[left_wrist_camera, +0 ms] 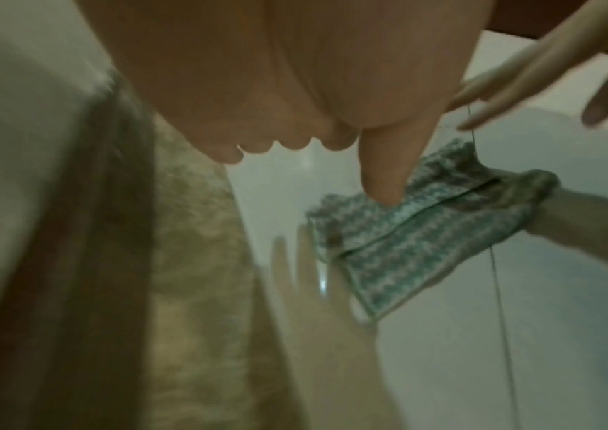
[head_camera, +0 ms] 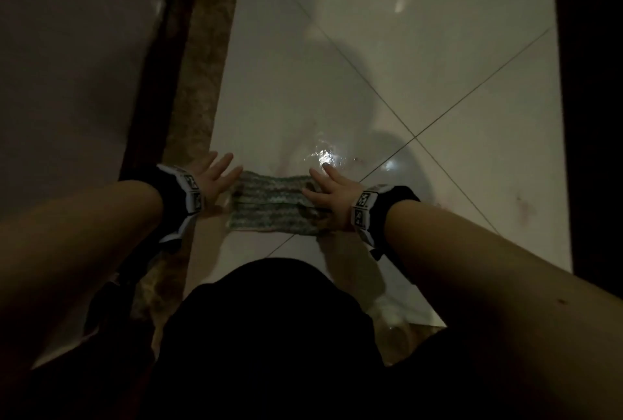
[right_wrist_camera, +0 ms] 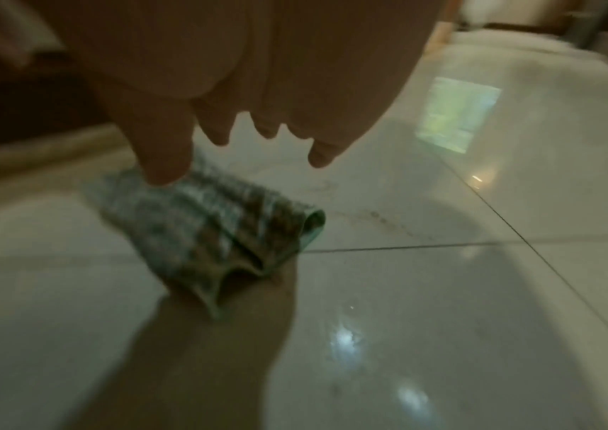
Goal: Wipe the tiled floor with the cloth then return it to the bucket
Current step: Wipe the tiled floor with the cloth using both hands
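A folded green-grey striped cloth (head_camera: 273,204) lies flat on the glossy white tiled floor (head_camera: 421,59) in front of my knees. My left hand (head_camera: 220,172) rests at the cloth's left end with fingers straight and spread. Its thumb (left_wrist_camera: 383,174) presses the cloth (left_wrist_camera: 424,241) edge. My right hand (head_camera: 325,185) presses the cloth's right end, fingers straight, thumb (right_wrist_camera: 164,157) down on the cloth (right_wrist_camera: 214,229). No bucket is in view.
A wet, shining patch (head_camera: 325,156) lies just beyond the cloth. A brown marble strip (head_camera: 195,89) and a dark frame run along the left, next to a wall. A dark door edge (head_camera: 593,116) bounds the right. My dark-clothed knees (head_camera: 269,335) fill the foreground.
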`<state>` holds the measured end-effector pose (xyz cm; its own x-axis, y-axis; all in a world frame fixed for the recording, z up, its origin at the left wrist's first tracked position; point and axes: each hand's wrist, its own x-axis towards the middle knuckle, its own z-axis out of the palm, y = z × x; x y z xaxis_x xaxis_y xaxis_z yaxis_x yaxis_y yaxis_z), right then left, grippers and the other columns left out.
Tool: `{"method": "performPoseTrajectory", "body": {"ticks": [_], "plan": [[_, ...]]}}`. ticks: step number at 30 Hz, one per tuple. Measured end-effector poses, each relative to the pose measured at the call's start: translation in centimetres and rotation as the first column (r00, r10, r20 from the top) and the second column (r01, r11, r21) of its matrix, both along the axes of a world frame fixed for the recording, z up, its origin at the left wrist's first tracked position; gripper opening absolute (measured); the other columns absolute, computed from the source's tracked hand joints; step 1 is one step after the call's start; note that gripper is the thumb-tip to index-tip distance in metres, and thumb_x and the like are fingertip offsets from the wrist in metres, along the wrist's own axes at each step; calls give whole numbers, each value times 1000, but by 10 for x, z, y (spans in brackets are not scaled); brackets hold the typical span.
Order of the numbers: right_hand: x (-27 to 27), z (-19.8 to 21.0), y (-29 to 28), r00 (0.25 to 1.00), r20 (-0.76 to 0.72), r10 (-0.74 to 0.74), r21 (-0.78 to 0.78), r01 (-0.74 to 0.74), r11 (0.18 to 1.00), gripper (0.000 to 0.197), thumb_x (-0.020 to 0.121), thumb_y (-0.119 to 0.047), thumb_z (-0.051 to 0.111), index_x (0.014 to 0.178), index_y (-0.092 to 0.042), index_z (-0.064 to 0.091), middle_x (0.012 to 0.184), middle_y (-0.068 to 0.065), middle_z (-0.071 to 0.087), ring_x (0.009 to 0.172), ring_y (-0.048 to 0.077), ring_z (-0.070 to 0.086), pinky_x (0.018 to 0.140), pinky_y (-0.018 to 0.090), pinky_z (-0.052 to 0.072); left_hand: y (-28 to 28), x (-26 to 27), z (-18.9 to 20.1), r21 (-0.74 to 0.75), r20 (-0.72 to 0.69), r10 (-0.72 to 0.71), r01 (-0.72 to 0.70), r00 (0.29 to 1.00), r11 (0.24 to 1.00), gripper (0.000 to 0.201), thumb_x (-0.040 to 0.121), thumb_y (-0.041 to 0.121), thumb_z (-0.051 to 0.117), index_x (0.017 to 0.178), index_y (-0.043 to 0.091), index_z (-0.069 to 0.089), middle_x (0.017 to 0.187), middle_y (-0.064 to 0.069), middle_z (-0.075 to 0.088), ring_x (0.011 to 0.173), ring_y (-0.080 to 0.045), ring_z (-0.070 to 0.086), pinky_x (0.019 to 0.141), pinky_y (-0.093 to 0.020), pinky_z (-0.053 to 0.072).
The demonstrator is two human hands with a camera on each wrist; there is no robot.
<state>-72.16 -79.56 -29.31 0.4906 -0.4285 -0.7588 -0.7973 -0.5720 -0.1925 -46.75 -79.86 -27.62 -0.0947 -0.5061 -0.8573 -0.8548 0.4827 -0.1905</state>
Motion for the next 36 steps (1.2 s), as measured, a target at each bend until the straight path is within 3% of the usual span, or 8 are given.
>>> {"method": "performPoseTrajectory", "body": {"ticks": [4, 9, 13, 19, 21, 26, 32, 36], "plan": [[11, -22, 1, 989, -69, 134, 19, -133, 991, 75, 93, -47, 47, 150, -35, -1, 158, 5, -20, 145, 33, -17, 121, 47, 8, 12, -27, -29, 16, -147, 7, -4, 989, 1000, 80, 100, 45, 39, 154, 15, -11, 160, -13, -18, 149, -35, -7, 121, -38, 10], [19, -68, 9, 984, -127, 127, 56, -120, 991, 93, 81, -46, 63, 140, -54, -8, 155, -9, -28, 144, 29, -23, 111, 63, 21, 23, -39, -80, 43, -113, 33, -29, 993, 999, 107, 86, 47, 64, 153, 21, -16, 161, -11, -17, 149, -36, -5, 120, -45, 12], [18, -85, 13, 980, -142, 139, 112, -124, 986, 99, 82, -34, 65, 143, -49, -12, 152, -6, -35, 142, 30, -28, 114, 61, 17, 21, -40, -97, 104, -83, 67, -58, 994, 993, 99, 89, 45, 61, 152, 31, -14, 159, -10, -23, 148, -38, -7, 120, -49, 15], [-3, -66, 24, 983, -90, 161, 172, -144, 974, 101, 79, -43, 67, 148, -41, -6, 153, 5, -35, 141, 34, -29, 119, 50, 3, 30, -41, -114, 157, -120, 18, 1, 993, 988, 86, 87, 50, 62, 144, 59, -3, 149, -7, -43, 143, -46, -21, 119, -56, 11], [-14, -67, 33, 990, -80, 113, 187, -96, 978, 103, 76, -43, 70, 149, -40, -4, 153, 5, -34, 141, 34, -29, 120, 51, 2, 31, -50, -113, 150, -174, -22, 48, 985, 987, 82, 87, 51, 61, 143, 60, 3, 141, -4, -48, 142, -47, -22, 120, -55, 7], [-41, -70, 50, 991, -107, -84, 169, 101, 980, 76, 93, -48, 48, 149, -40, -3, 154, 3, -32, 141, 34, -29, 118, 46, 0, 23, -87, -98, 83, -300, -67, 96, 952, 992, 59, 94, 58, 39, 148, 51, 15, 156, -14, -29, 143, -47, -20, 120, -50, 2], [-54, -61, 38, 950, -131, -285, 137, 302, 943, 83, 93, -49, 46, 150, -29, -11, 156, 3, -28, 143, 34, -24, 119, 43, 1, -4, -114, -90, 77, -339, -56, 87, 939, 993, 61, 95, 56, 38, 149, 49, 10, 157, -11, -29, 144, -45, -20, 120, -49, -1], [-53, -66, 10, 941, -128, -313, 79, 324, 943, 80, 92, -54, 42, 150, -32, -7, 157, 3, -26, 143, 36, -22, 119, 44, -1, -30, -118, -85, 84, -321, 2, 26, 947, 996, 60, 95, 57, 36, 149, 50, 10, 158, -9, -27, 145, -42, -20, 121, -47, -1]]}}
